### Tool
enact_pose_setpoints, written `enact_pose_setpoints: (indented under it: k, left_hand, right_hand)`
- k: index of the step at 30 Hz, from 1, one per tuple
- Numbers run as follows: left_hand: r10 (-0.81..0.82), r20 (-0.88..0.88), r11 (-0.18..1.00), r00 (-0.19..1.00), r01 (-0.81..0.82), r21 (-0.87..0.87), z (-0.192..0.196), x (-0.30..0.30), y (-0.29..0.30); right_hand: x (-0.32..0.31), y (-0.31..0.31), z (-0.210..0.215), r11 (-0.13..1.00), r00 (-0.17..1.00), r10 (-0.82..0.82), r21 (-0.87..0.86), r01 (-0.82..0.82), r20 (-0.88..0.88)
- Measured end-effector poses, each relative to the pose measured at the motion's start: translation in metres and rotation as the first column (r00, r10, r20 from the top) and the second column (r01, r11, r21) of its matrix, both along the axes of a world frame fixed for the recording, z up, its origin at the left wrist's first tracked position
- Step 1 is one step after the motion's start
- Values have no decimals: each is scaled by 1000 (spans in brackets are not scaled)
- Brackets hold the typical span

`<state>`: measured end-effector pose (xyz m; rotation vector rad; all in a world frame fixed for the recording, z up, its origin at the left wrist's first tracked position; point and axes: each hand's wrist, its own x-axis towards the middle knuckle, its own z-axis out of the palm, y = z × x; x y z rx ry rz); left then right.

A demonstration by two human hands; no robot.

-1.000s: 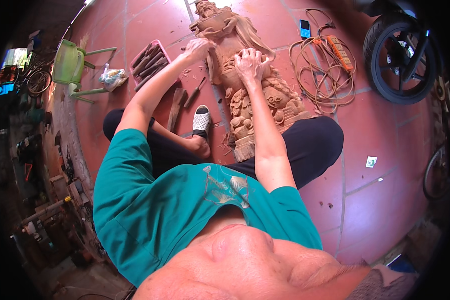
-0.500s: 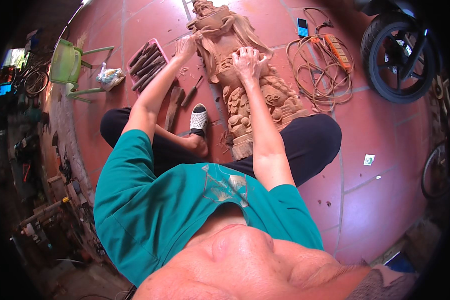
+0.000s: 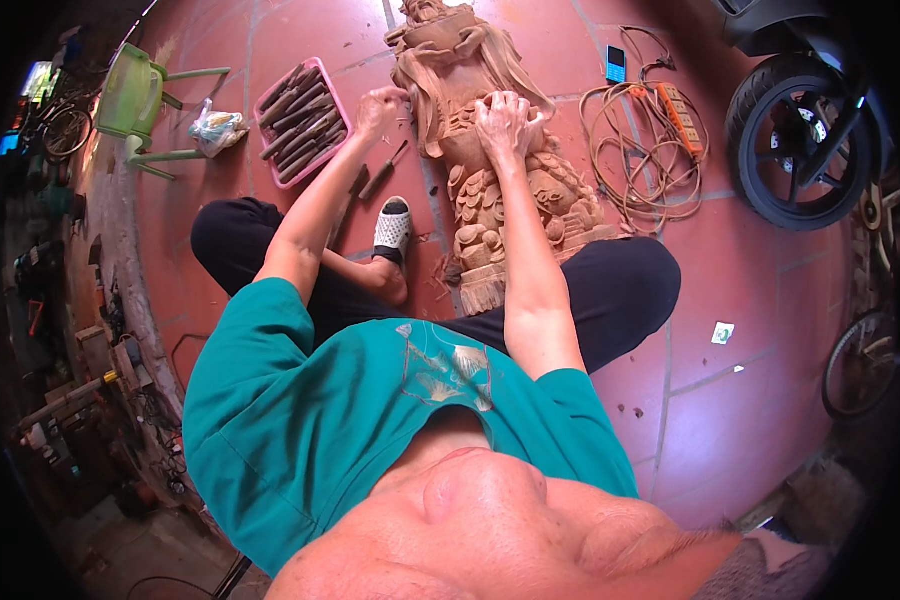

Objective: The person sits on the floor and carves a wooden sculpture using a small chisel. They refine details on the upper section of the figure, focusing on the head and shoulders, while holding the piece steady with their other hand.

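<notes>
A carved wooden statue of a robed figure lies on the tiled floor between my legs, its head at the far end. My right hand presses on the middle of the statue with its fingers curled over the carved surface. To the left of the statue, my left hand is held closed, slightly apart from the wood. Whatever it may hold is hidden by the fingers. Below that hand, a chisel with a dark handle lies on the floor, and beside it a wooden mallet-like piece is partly covered by my forearm.
A pink tray full of dark-handled carving tools stands at the left, near a plastic bag and a green chair. To the right lie a coiled cable, an orange power strip and a phone, before a motorbike wheel.
My left hand has drawn back from the statue's left side and its fingers have closed. My right hand stays on the statue. The whole view has shifted slightly.
</notes>
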<state>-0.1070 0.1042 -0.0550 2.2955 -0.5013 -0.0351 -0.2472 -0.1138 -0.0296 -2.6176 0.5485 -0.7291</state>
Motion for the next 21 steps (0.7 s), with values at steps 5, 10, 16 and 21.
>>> enact_pose_setpoints:
  k: [5,10,16,21]
  left_hand:
    - [-22,239,932,971,-67,357,5,-6,-31]
    - [-156,116,891,981,89,445,22,-45,-32]
    - [-117,-152,870,981,175,461,22,-67,-2]
    - [-9,-133,948,991,51,313,16,-42,2]
  right_hand:
    - [0,0,-3,1000,1000,10,7,-10,-11]
    - [-1,-4,-6,1000,999,12,-7,-12,-35]
    - [0,-4,-8,1000,999,23,8,-23,-24]
    - [1,-7,-8,1000,1000,5,-3,-5,-20]
